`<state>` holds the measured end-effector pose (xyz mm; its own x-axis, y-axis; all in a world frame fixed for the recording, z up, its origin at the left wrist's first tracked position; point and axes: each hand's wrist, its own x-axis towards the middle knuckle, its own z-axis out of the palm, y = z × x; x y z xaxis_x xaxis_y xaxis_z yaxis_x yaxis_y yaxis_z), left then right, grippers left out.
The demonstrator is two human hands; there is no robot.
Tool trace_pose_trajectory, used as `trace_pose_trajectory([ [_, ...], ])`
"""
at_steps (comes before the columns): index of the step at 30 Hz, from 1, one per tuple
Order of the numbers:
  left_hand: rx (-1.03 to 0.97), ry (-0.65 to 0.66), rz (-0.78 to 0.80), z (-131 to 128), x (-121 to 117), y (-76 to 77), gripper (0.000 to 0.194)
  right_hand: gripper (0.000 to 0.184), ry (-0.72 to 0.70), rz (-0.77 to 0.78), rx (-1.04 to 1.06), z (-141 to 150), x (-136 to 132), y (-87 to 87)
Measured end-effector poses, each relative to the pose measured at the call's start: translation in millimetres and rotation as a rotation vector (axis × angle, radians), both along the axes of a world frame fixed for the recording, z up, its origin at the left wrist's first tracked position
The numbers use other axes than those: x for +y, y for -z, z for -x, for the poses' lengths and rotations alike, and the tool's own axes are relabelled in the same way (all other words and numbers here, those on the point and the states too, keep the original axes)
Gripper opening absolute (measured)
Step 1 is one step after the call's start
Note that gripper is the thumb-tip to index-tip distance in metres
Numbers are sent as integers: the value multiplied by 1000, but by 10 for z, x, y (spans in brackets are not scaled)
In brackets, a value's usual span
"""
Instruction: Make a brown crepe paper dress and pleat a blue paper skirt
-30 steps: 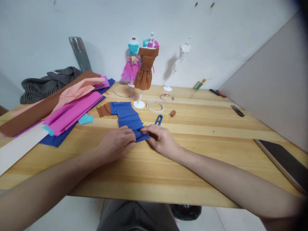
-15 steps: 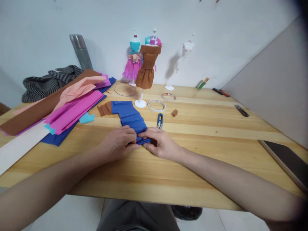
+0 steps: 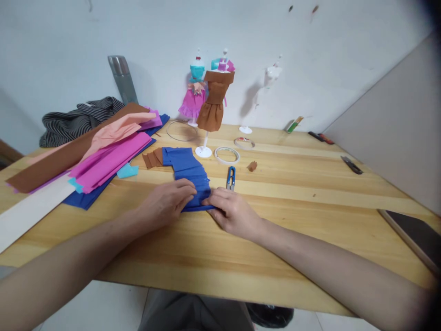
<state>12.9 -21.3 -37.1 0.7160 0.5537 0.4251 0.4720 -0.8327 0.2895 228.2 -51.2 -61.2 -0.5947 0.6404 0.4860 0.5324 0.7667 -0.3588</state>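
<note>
A pleated strip of blue paper (image 3: 188, 170) lies on the wooden table (image 3: 275, 216), running from its far end toward me. My left hand (image 3: 167, 202) lies on the strip's near end, fingers pressed together over the folds. My right hand (image 3: 232, 214) pinches the same near end from the right side. A small folded brown piece (image 3: 152, 158) touches the strip's far left end. Blue thread snips (image 3: 230, 178) lie just beyond my right hand.
Sheets of pink, brown and blue paper (image 3: 99, 151) pile at the left, with striped cloth (image 3: 79, 119) behind. Small dress forms in brown (image 3: 213, 105) and pink (image 3: 193, 96) stand at the back. Tape rolls (image 3: 226, 155), a cutter (image 3: 351, 165) and a dark tablet (image 3: 413, 234) lie to the right.
Both hands stay on the near end of the blue strip; my left fingers have flattened further over the folds and the near edge now lies flatter on the table. The view shifted slightly.
</note>
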Motion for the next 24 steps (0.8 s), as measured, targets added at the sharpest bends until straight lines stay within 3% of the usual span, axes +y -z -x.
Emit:
trace_pose_trajectory([
  [4, 8, -85, -130, 19, 72, -5, 23, 18, 1, -46, -34, 2, -7, 9],
  [9, 211, -129, -65, 13, 183, 20, 31, 16, 16, -70, -55, 16, -24, -1],
  [19, 265, -223, -151, 7, 419, 192, 29, 18, 81, 37, 75, 11, 104, 5],
  [24, 51, -187, -132, -11, 395, 148, 24, 17, 170, 131, 148, -20, 194, 5],
])
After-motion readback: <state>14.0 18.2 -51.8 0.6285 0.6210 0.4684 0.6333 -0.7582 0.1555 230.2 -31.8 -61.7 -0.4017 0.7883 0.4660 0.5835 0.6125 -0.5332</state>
